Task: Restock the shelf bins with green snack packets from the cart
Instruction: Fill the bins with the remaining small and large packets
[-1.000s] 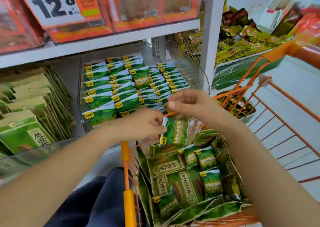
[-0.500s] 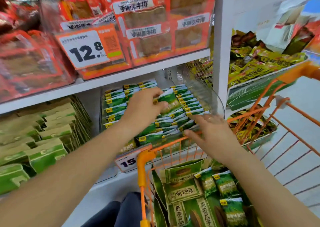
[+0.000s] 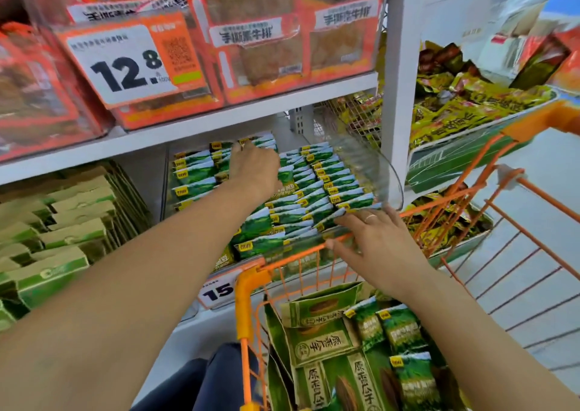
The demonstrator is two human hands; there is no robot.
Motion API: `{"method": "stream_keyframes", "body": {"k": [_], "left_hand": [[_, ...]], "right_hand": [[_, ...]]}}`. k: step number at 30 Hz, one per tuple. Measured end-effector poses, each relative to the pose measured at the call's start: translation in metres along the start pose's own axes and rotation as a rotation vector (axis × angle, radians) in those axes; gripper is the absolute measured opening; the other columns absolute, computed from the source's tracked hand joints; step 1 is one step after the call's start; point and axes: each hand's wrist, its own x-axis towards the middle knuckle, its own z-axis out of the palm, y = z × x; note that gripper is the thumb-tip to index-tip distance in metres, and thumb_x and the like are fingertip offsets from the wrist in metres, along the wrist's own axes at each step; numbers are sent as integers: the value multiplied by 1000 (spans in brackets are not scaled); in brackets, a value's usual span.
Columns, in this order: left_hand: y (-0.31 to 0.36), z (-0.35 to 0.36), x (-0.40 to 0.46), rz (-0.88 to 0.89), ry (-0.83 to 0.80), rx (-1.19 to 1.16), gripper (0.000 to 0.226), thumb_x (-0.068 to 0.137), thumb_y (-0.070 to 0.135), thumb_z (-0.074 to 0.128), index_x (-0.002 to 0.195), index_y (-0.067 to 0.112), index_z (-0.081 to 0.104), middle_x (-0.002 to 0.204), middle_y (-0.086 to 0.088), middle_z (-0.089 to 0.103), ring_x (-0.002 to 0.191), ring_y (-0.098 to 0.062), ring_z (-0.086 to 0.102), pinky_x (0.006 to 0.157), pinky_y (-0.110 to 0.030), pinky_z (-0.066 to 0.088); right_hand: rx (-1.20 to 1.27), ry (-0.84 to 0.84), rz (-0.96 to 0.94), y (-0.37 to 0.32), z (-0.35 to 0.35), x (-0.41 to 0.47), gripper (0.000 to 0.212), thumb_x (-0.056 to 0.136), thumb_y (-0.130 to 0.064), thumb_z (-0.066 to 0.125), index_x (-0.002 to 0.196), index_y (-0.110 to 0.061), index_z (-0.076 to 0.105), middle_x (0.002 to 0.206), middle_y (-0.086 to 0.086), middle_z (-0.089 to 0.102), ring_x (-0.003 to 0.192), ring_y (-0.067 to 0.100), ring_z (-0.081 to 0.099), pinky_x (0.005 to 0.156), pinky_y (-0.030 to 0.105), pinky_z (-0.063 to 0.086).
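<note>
Green snack packets (image 3: pixel 317 190): standing in tight rows inside the clear shelf bin (image 3: pixel 389 175), more lying loose in the orange cart (image 3: pixel 248 288) just below the bin's front edge, beside larger green bags (image 3: pixel 323 341).

Left hand (image 3: pixel 255 172): reaching deep toward the bin's back left corner, knuckles up, fingers curling down among the rear packets. Fingertips hidden behind the hand; whether gripping a packet or only pressing the row, cannot tell.

Right hand (image 3: pixel 373 238): lying at the bin's front right edge, fingers fairly straight and spread, touching the front packets, ring showing on one finger. Holding nothing, as far as visible.

Step in hand, by judgement: seating packets at the rear while steadying the front row, so placement rather than pickup.

Next move likely calling for: withdrawing both hands without toppling the upright rows, then dropping back to the cart for the small green packets, sorting them from the large bags.

Surroundings: orange-boxed snacks and a price card reading 12.8 (image 3: pixel 125 65) sitting on the shelf above; pale green cartons (image 3: pixel 62 231) filling the neighbouring bin to the left.
</note>
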Motion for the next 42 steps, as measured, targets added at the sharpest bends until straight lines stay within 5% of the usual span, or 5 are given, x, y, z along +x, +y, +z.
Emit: {"method": "stream_keyframes", "body": {"k": [6,12,23,36,42], "left_hand": [[23,-16,-100,347,532,-398,20,94,29,49,95,24,68,76,3,66,79,-23,57,64,-32,37],[48,30,-174,379,-54,-429,28,98,38,39,119,35,57,77,8,66,68,-10,60,46,-23,40],[45,55,-178,358,-2,-380,28,100,35,37,114,25,59,77,8,63,57,-3,54,43,-18,39],[43,40,-173,258,-152,-876,34,82,54,65,111,35,65,94,19,64,87,-2,60,76,-26,50],[19,-2,-151,50,168,-1032,13,83,34,72,90,37,61,76,18,63,70,3,59,66,-6,40]], "right_hand": [[462,228,-56,-14,-34,-12,22,92,-38,59,85,-19,68,78,-6,67,75,14,63,69,37,52],[-70,-604,-32,9,-21,-24,20,84,-21,61,86,-5,73,95,14,71,87,29,66,76,42,55],[-471,-1221,-49,36,57,-62,49,91,-33,62,132,-7,54,135,9,51,125,28,46,93,36,42],[749,-350,-3,6,-26,-31,8,74,-19,80,72,-18,73,62,-3,68,57,2,59,58,16,46],[108,228,-5,22,-32,-33,54,89,-69,34,108,-30,66,90,-8,70,71,7,64,55,27,49]]}}
